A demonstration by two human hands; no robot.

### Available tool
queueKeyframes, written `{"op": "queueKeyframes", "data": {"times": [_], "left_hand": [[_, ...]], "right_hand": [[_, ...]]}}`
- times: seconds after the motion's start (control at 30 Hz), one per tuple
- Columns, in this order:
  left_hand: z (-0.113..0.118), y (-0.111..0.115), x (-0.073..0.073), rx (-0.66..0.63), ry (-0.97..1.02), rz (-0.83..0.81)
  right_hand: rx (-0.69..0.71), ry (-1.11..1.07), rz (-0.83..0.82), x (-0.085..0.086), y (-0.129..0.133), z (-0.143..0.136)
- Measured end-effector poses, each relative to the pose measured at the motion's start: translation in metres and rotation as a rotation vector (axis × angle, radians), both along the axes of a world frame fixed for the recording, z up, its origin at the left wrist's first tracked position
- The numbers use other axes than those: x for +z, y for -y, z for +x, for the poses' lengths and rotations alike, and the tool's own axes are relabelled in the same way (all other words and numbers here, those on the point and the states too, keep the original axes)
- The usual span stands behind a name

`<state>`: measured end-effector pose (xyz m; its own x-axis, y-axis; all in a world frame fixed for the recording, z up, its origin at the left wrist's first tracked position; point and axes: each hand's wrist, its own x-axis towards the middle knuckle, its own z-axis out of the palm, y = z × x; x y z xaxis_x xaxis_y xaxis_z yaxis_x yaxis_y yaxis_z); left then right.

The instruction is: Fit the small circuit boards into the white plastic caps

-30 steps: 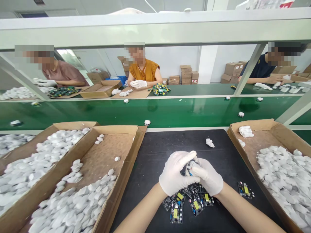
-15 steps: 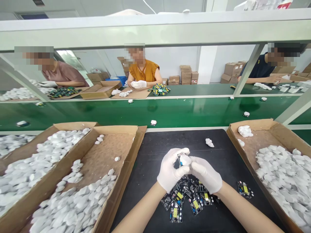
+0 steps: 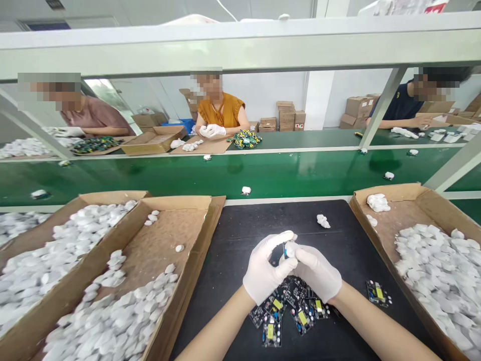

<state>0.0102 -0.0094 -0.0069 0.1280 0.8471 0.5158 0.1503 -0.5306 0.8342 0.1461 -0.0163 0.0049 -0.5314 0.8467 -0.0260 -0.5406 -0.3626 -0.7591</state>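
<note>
My left hand [image 3: 264, 268], in a white glove, grips a small circuit board [image 3: 284, 250] that stands on edge between thumb and fingers. Against the board's face sits a white, soft-looking pad [image 3: 291, 249], which my right hand [image 3: 318, 272], also gloved, pinches and presses. Both hands meet over the black mat, and the fingers hide much of the board. Below them lies a heap of black circuit boards [image 3: 302, 317] with yellow and blue parts. One separate circuit board [image 3: 378, 293] rests to the right of my right wrist.
Cardboard trays of white pads stand at left [image 3: 188, 265] and right [image 3: 413, 200]. A crumpled white lump [image 3: 322, 221] lies on the black mat [image 3: 233, 240]. Beyond runs a green conveyor [image 3: 188, 175] carrying pad-topped boards. Three people sit across it, behind a metal frame [image 3: 240, 47].
The board and pad in my hands have turned slightly, so the board is more edge-on. Pieces on the green conveyor have moved to the right.
</note>
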Motion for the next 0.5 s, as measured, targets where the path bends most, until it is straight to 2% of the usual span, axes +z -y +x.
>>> {"op": "queueKeyframes", "data": {"times": [0.13,0.27,0.4,0.5], "left_hand": [[-0.0014,0.0037,0.0056,-0.103,0.231,-0.230],[-0.0022,0.0043,0.0060,-0.185,0.279,-0.276],[-0.0026,0.0017,0.0030,-0.177,0.239,-0.220],[-0.0020,-0.0011,0.0005,-0.098,0.110,-0.002]], "right_hand": [[0.087,-0.091,-0.061,-0.0023,0.0005,-0.0010],[0.032,0.014,0.018,-0.0008,0.0007,0.0018],[0.033,-0.017,-0.019,0.0028,0.0019,0.0028],[-0.005,-0.037,0.016,0.0041,0.0021,0.0027]]}}
